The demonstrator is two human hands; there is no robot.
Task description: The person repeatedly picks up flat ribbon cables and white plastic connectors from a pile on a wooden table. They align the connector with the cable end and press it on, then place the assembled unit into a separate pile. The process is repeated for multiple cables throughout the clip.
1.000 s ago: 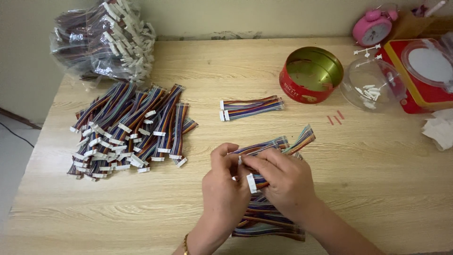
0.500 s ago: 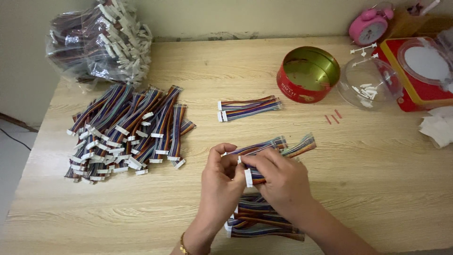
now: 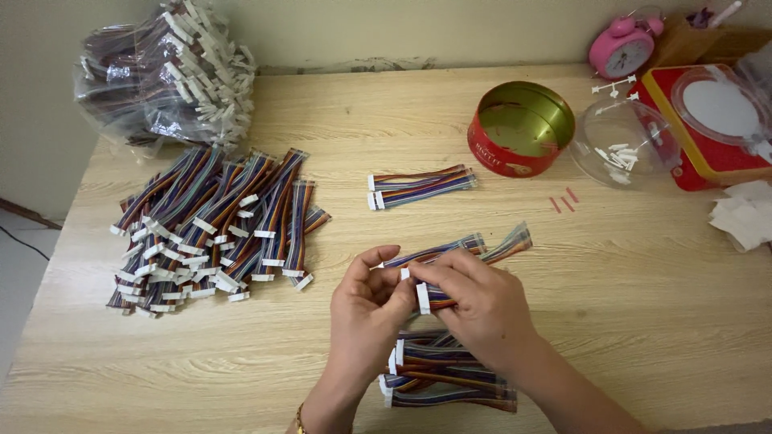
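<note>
My left hand [image 3: 366, 309] and my right hand [image 3: 474, 301] meet over the middle of the wooden table [image 3: 627, 305]. Together they pinch a bundle of multicoloured ribbon cables [image 3: 474, 245] with white connectors; its far ends fan out to the upper right. The right hand covers most of the bundle, and one white connector shows below its fingers. Under my wrists lies a small stack of the same cables [image 3: 442, 374]. Another short bundle [image 3: 420, 186] lies farther back.
A large pile of ribbon cables [image 3: 213, 229] covers the left of the table, with a clear bag of more cables [image 3: 165, 76] behind it. A red round tin [image 3: 521, 128], a clear plastic dome [image 3: 623, 145], a pink alarm clock [image 3: 621, 47] and a red box [image 3: 708, 120] stand at the back right.
The view has shifted slightly. Both hands stay together on the bundle, with only small finger movements at the connector end.
</note>
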